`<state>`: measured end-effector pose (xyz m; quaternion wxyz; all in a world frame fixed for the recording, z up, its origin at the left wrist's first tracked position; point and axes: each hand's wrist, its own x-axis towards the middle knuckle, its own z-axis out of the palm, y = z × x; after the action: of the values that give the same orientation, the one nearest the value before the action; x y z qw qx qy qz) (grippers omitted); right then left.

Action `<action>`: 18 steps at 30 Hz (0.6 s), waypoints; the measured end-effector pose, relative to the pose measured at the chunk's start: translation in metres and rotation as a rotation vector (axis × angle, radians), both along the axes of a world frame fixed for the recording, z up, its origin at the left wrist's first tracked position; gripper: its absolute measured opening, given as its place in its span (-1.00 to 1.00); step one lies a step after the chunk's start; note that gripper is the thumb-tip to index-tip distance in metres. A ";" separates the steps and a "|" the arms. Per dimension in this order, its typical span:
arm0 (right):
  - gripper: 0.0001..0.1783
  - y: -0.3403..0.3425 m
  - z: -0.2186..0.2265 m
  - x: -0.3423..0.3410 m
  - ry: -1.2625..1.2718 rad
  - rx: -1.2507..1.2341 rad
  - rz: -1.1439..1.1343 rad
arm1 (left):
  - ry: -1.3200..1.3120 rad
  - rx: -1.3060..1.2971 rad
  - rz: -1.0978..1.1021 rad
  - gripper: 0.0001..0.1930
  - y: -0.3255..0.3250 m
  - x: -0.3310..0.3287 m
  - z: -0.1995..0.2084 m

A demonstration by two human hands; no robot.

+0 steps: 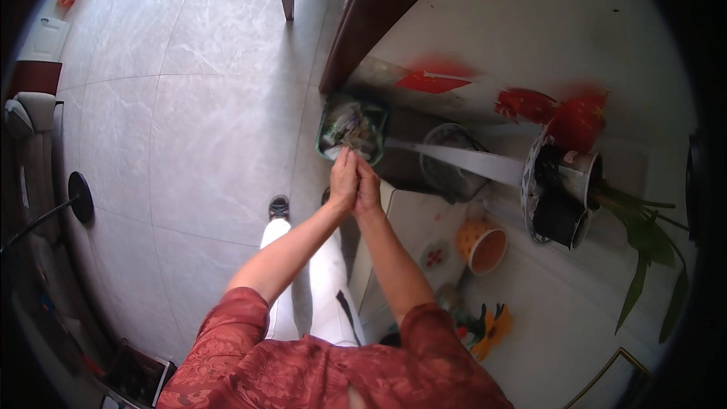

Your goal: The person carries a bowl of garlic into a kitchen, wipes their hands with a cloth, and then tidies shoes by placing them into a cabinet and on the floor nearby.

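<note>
In the head view, both forearms are reaching up from the lower middle of the frame and meeting near the centre. The left hand [343,179] and the right hand [369,188] are pressing against each other, palms and fingers together; whether anything is sitting between them cannot be told. The fingertips are pointing toward a green waste bin [327,123] just above them, slightly left of the frame's centre, standing on the pale tiled floor [189,106]. The bin is showing crumpled scraps and wrappers inside.

To the right of the hands, a white counter [545,310] is filling the lower right of the frame. An orange cup [483,246] with pale dots is standing on it, near the right forearm. Further right, a round metal tray [530,204] is carrying a steel pot [579,170] and a black cup [559,220]. Green leaves [644,250] are hanging at the far right. Red paper decorations [575,117] are lying in the upper right. A dark wooden edge [352,30] is running up the top centre. The person is wearing a red patterned top [303,371] and white trousers [326,288].
</note>
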<state>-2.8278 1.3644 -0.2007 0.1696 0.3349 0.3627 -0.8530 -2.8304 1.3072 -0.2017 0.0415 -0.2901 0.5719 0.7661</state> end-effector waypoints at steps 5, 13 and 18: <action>-0.70 0.013 0.002 -0.023 0.004 -0.044 0.039 | -0.051 0.006 -0.070 -0.55 0.010 -0.018 0.001; -0.69 0.028 -0.018 -0.039 -0.122 -0.109 0.047 | 0.000 0.141 0.205 -0.65 0.031 -0.024 -0.040; -0.68 0.030 -0.033 -0.038 -0.147 -0.144 0.038 | -0.153 0.254 0.261 -0.67 0.029 -0.023 -0.043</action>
<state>-2.8662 1.3948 -0.2337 0.2355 0.3765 0.2935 -0.8466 -2.8539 1.3358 -0.2449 0.0213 -0.4115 0.4236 0.8067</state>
